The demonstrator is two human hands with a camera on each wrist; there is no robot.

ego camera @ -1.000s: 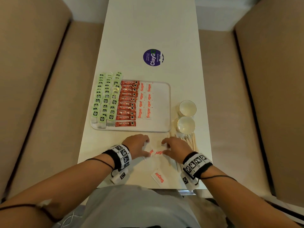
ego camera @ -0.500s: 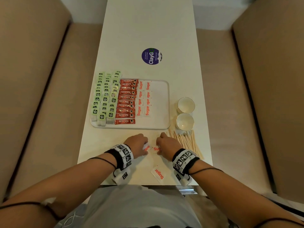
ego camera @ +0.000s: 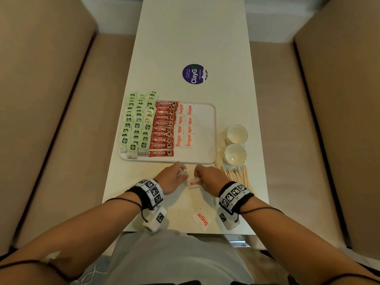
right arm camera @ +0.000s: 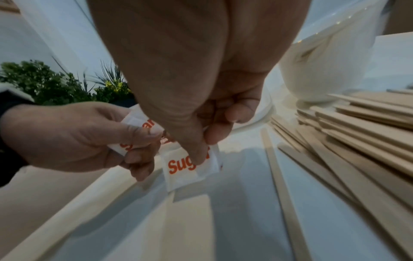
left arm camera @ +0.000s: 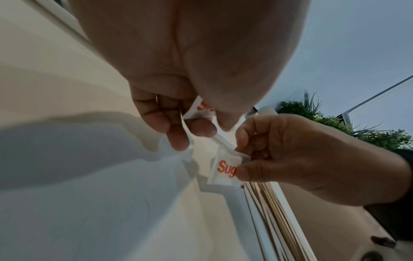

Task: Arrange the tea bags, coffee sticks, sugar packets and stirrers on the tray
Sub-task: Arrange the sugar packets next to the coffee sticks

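Sugar packets (ego camera: 194,183) lifted — hands (ego camera: 172,177) closer

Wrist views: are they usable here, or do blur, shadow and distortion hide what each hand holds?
Left wrist view: heavy wide-angle stretch, palm fills the top, yet the left hand pinching a sugar packet reads clearly. Right wrist view: the right hand shades its own packet; stirrers are sharp enough. Head view: evenly lit, edges bowed.

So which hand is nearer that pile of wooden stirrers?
The right hand: it sits just beside the stirrers, pinching a sugar packet. The left hand is further off, beyond it.
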